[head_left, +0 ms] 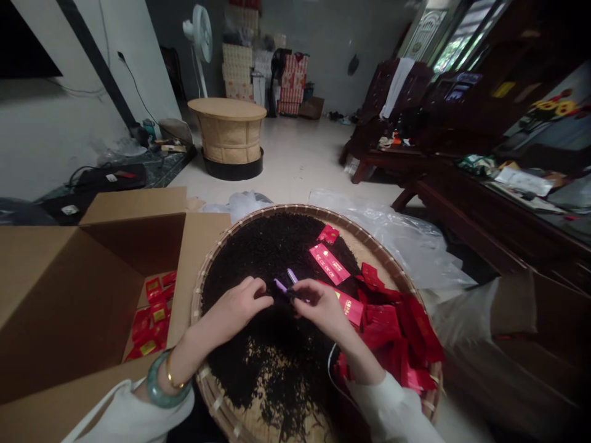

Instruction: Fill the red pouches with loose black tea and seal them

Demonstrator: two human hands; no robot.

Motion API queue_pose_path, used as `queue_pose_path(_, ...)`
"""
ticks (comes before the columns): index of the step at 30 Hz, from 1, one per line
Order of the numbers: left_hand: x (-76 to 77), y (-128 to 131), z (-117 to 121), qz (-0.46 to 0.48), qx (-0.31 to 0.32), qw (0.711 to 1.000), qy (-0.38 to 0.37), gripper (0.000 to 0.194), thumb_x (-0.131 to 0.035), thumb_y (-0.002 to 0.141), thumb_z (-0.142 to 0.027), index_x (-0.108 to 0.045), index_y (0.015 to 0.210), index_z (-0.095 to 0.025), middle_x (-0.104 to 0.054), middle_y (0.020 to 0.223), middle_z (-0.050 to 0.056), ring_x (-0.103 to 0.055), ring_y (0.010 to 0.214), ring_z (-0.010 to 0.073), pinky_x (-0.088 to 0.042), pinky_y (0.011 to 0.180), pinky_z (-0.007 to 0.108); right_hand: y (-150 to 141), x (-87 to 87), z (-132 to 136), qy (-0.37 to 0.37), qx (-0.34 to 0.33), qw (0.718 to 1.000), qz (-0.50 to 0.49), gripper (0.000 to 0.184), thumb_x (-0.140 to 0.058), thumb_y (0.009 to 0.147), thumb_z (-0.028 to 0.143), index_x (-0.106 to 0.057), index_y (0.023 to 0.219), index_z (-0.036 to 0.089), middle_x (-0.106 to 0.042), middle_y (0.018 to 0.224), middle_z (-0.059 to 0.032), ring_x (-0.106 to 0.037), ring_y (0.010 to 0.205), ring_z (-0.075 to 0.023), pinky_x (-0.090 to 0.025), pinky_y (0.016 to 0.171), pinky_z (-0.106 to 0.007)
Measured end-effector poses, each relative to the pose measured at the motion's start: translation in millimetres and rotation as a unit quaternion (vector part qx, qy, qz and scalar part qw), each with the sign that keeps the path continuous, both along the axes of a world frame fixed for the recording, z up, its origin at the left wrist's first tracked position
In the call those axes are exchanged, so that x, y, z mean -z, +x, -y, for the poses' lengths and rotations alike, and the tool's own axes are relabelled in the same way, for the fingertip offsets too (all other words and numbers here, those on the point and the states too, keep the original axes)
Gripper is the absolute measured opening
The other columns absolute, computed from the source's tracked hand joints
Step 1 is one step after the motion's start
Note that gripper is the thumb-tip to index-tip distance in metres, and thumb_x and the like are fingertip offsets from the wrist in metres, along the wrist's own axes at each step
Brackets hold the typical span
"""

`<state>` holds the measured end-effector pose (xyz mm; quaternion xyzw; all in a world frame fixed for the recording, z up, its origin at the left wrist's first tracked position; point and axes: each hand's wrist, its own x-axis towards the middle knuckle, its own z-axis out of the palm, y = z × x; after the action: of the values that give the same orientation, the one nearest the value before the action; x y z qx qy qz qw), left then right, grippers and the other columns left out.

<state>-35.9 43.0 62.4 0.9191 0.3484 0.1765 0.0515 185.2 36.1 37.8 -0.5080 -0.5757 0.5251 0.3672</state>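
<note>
A wide round woven bamboo tray in front of me holds dark loose leaves that look like tea. My right hand is closed over the tray's middle, gripping a purple two-pronged tool whose exact kind I cannot make out. Just left of it is my left hand, its fingertips pinched low over the leaves; whatever they hold is hidden. Beside my right hand lie a pink-red printed packet and a smaller red packet. Red pouches are heaped along the tray's right side.
An open cardboard box at the left contains several small red packets. Clear plastic sheeting lies behind the tray, and a plastic-lined box stands right. Farther back are a round stand, a fan and wooden furniture.
</note>
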Motion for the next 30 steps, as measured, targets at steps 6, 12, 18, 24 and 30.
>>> queue_pose_path(6,-1.4,13,0,0.027,-0.009,0.999,-0.027,0.025,-0.038,0.095,-0.026,-0.062,0.094,-0.019,-0.054,0.092,0.004,-0.051,0.083,0.0163,-0.047,0.072,0.027,-13,-44.7,-10,0.186,-0.044,0.979,0.066,0.021,-0.06,0.07,0.015,-0.068,0.088,0.019,-0.07,0.082,-0.0017,-0.059,0.067,-0.0129,-0.047,0.06,-0.023)
queue_pose_path(12,-3.2,12,1,0.026,-0.011,0.999,-0.024,0.024,-0.038,0.095,-0.022,-0.062,0.09,-0.018,-0.055,0.099,0.006,-0.052,0.089,0.0179,-0.048,0.077,0.03,-18,-37.9,-11,0.217,-0.038,0.961,0.166,0.029,-0.062,0.071,0.008,-0.066,0.097,0.02,-0.067,0.085,-0.0014,-0.059,0.067,-0.0128,-0.049,0.062,-0.024)
queue_pose_path(18,-0.7,13,1,0.001,0.005,0.999,0.036,0.022,-0.041,0.093,-0.017,-0.063,0.089,-0.018,-0.057,0.102,0.006,-0.052,0.092,0.0186,-0.049,0.077,0.03,-20,-30.7,-8,0.267,-0.049,0.923,0.271,0.016,-0.064,0.078,0.012,-0.065,0.092,0.019,-0.062,0.09,-0.0046,-0.06,0.075,-0.0155,-0.05,0.066,-0.026)
queue_pose_path(24,-0.7,15,-2,0.031,0.016,0.995,0.094,0.024,-0.041,0.093,-0.017,-0.065,0.088,-0.018,-0.06,0.098,0.008,-0.054,0.088,0.0186,-0.051,0.074,0.031,-20,-27.1,-10,0.297,-0.085,0.925,0.224,0.016,-0.057,0.085,0.013,-0.068,0.094,0.02,-0.067,0.093,-0.0055,-0.064,0.085,-0.0167,-0.051,0.074,-0.028)
queue_pose_path(30,-8.3,8,-4,0.062,0.024,0.993,0.101,0.021,-0.045,0.091,-0.016,-0.066,0.089,-0.018,-0.063,0.101,0.009,-0.057,0.091,0.0192,-0.052,0.075,0.032,-6,-29.6,-9,0.225,0.049,0.967,0.113,0.014,-0.064,0.081,0.032,-0.069,0.08,0.019,-0.066,0.074,-0.0027,-0.059,0.061,-0.0141,-0.047,0.055,-0.025)
